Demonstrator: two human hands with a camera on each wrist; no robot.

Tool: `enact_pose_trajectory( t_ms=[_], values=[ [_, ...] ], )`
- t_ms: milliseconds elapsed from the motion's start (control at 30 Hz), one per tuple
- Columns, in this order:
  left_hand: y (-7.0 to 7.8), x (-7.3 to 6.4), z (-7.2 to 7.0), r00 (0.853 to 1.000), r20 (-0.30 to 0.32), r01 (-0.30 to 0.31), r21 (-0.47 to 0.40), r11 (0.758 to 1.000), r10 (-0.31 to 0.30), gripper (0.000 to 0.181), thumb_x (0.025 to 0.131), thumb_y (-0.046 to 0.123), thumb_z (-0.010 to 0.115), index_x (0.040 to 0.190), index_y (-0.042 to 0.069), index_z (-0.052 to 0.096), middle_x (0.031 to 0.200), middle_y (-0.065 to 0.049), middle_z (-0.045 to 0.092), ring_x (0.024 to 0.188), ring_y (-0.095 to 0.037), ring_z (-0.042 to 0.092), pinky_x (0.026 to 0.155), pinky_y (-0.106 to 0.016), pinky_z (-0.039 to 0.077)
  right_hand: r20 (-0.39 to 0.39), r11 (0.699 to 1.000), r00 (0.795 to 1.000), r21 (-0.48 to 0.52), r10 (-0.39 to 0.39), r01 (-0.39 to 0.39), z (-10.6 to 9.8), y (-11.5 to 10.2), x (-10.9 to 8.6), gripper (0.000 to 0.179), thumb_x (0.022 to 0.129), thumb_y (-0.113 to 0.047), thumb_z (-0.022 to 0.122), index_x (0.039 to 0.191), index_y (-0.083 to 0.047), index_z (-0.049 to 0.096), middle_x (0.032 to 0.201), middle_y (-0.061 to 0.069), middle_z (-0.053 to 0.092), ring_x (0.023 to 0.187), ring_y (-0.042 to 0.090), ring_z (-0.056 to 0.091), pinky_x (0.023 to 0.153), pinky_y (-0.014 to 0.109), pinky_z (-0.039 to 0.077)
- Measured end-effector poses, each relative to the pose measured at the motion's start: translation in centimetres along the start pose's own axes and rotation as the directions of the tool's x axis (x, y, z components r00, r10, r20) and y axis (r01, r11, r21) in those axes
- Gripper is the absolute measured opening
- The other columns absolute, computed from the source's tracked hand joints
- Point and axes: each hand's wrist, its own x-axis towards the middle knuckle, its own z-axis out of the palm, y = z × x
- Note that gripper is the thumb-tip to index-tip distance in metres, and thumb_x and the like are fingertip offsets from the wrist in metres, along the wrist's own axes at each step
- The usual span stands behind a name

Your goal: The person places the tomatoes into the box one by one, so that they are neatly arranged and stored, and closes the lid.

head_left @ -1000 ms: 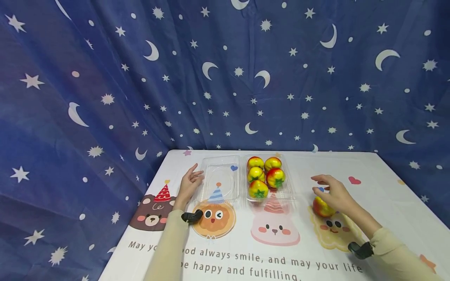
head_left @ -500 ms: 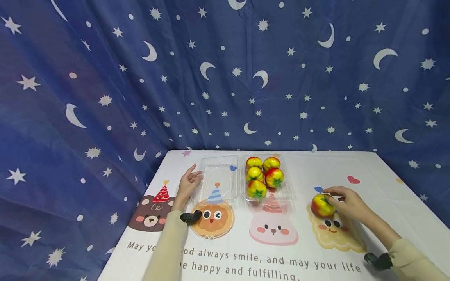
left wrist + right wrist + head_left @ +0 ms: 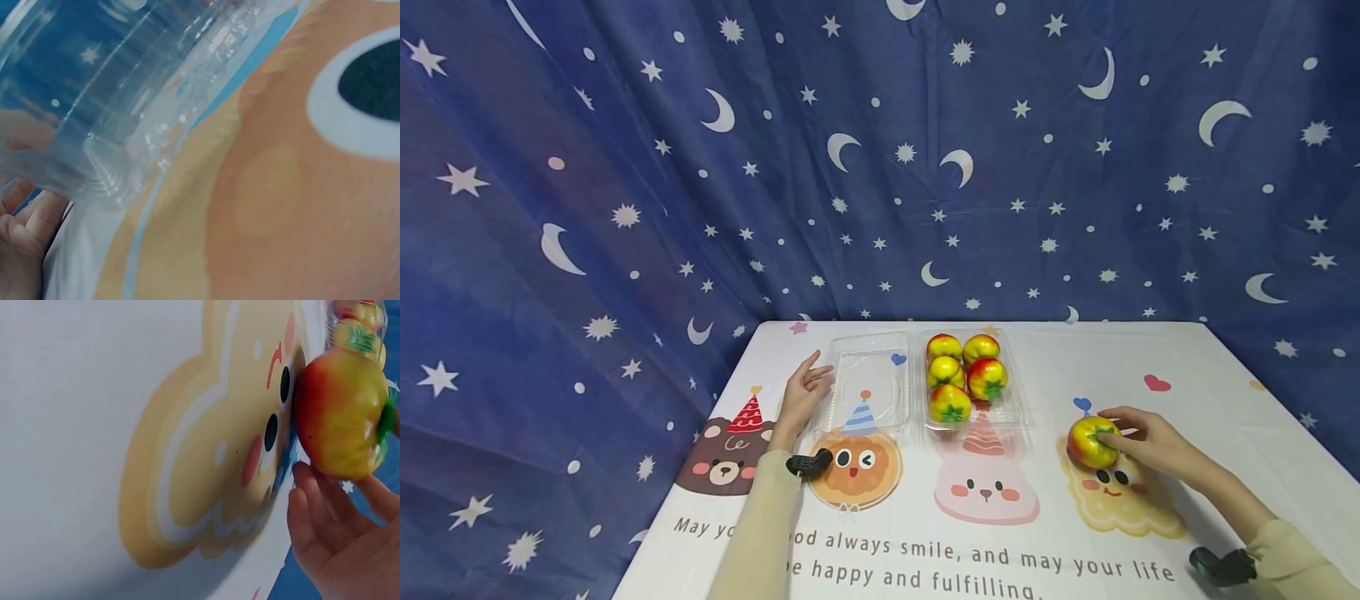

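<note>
A yellow-and-red persimmon (image 3: 1093,443) with a green leafy top sits over the biscuit print at the right of the table. My right hand (image 3: 1157,446) holds it from the right, thumb against the leafy top and fingers around the far side. In the right wrist view the persimmon (image 3: 340,415) is close up, with the right hand (image 3: 350,537) beneath it. Several similar persimmons (image 3: 986,379) fill most of a clear plastic box (image 3: 1011,408). Its transparent lid half (image 3: 871,383) lies opened flat to the left. My left hand (image 3: 803,398) rests at the lid's left edge, fingers loosely bent.
A white tablecloth (image 3: 895,508) with cartoon prints and lettering covers the table. Behind and to the left hangs a blue curtain (image 3: 880,167) with moons and stars. A dark wrist camera (image 3: 810,462) sits on the left wrist, another (image 3: 1222,567) on the right.
My right hand came down from above the persimmon to its right side, and the thumb now lies on its leafy top. The left hand and the box have stayed in place.
</note>
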Motion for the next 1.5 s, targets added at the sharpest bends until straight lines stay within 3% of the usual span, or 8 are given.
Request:
enact_pose_trajectory(
  t_ms=[167, 300, 433, 600, 700, 867, 1100, 1500],
  values=[
    [0.0, 0.1, 0.0, 1.000, -0.002, 0.024, -0.015, 1.000, -0.024, 0.065, 0.093, -0.004, 0.062, 0.152, 0.000, 0.034, 0.132, -0.033, 0.054, 0.111, -0.041, 0.060, 0.077, -0.018, 0.052, 0.038, 0.998, 0.998, -0.002, 0.056, -0.056, -0.3, -0.2, -0.5, 0.047, 0.092, -0.026, 0.070, 0.125, 0.005, 0.060, 0.112, 0.018, 0.066, 0.097, 0.030, 0.061, 0.074, 0.025, 0.052],
    [-1.3, 0.6, -0.2, 1.000, -0.017, 0.022, -0.005, 1.000, -0.022, 0.065, 0.094, -0.001, 0.063, 0.152, 0.002, 0.034, 0.132, -0.030, 0.056, 0.111, -0.037, 0.061, 0.077, -0.017, 0.052, 0.062, 0.996, 0.994, 0.006, 0.093, -0.094, -0.4, -0.2, -0.7, 0.051, 0.092, -0.029, 0.069, 0.128, 0.005, 0.058, 0.114, 0.020, 0.065, 0.099, 0.031, 0.061, 0.076, 0.032, 0.052],
    [-2.8, 1.0, -0.4, 0.999, -0.038, -0.029, 0.014, 0.999, 0.029, 0.065, 0.094, 0.003, 0.064, 0.152, 0.005, 0.036, 0.129, -0.025, 0.060, 0.105, -0.026, 0.065, 0.078, -0.018, 0.052, 0.100, 0.995, 0.991, 0.043, 0.091, -0.095, -0.6, -0.1, -0.8, 0.053, 0.092, -0.028, 0.069, 0.131, 0.006, 0.055, 0.116, 0.022, 0.064, 0.098, 0.032, 0.062, 0.076, 0.034, 0.052],
    [-3.2, 0.8, -0.4, 0.993, -0.043, -0.111, -0.006, 0.994, 0.111, 0.063, 0.092, 0.005, 0.065, 0.151, 0.005, 0.040, 0.125, -0.025, 0.062, 0.098, -0.020, 0.067, 0.076, -0.020, 0.053, 0.124, 0.994, 0.989, 0.069, 0.080, -0.089, -0.9, 0.0, -0.8, 0.052, 0.091, -0.026, 0.070, 0.131, 0.004, 0.056, 0.116, 0.021, 0.064, 0.096, 0.029, 0.063, 0.075, 0.034, 0.052],
    [-3.0, 0.8, -0.3, 0.997, -0.044, -0.068, 0.003, 0.998, 0.068, 0.064, 0.093, 0.004, 0.064, 0.152, 0.006, 0.038, 0.127, -0.024, 0.061, 0.103, -0.026, 0.066, 0.077, -0.020, 0.053, 0.124, 0.993, 0.988, 0.065, 0.094, -0.102, -0.9, 0.0, -0.7, 0.051, 0.091, -0.028, 0.070, 0.129, 0.003, 0.057, 0.116, 0.020, 0.064, 0.095, 0.028, 0.062, 0.075, 0.035, 0.052],
    [-2.5, 1.0, -0.2, 0.999, -0.024, 0.021, -0.005, 1.000, -0.021, 0.066, 0.095, 0.001, 0.063, 0.154, 0.006, 0.033, 0.134, -0.028, 0.056, 0.115, -0.040, 0.059, 0.078, -0.017, 0.051, 0.091, 0.992, 0.989, 0.039, 0.117, -0.121, -0.8, -0.1, -0.5, 0.049, 0.090, -0.030, 0.071, 0.125, 0.003, 0.059, 0.112, 0.018, 0.065, 0.095, 0.028, 0.062, 0.076, 0.036, 0.051],
    [0.6, -0.1, 0.0, 0.999, 0.009, 0.039, -0.015, 0.999, -0.039, 0.066, 0.094, -0.004, 0.061, 0.153, 0.002, 0.033, 0.134, -0.034, 0.052, 0.116, -0.045, 0.057, 0.080, -0.020, 0.053, -0.021, 0.995, 0.995, 0.033, 0.096, -0.095, -0.3, -0.8, 0.2, 0.049, 0.091, -0.030, 0.072, 0.125, 0.003, 0.060, 0.113, 0.021, 0.064, 0.092, 0.028, 0.062, 0.071, 0.027, 0.052],
    [0.6, -0.2, -0.2, 0.999, 0.024, 0.043, -0.039, 0.998, -0.042, 0.065, 0.094, -0.005, 0.060, 0.153, 0.003, 0.033, 0.136, -0.034, 0.051, 0.117, -0.046, 0.055, 0.080, -0.021, 0.052, -0.144, 0.993, 0.990, 0.115, 0.009, 0.008, 0.5, -4.3, 3.3, 0.048, 0.094, -0.027, 0.069, 0.130, 0.001, 0.057, 0.120, 0.027, 0.060, 0.090, 0.031, 0.065, 0.071, 0.020, 0.052]
  ],
)
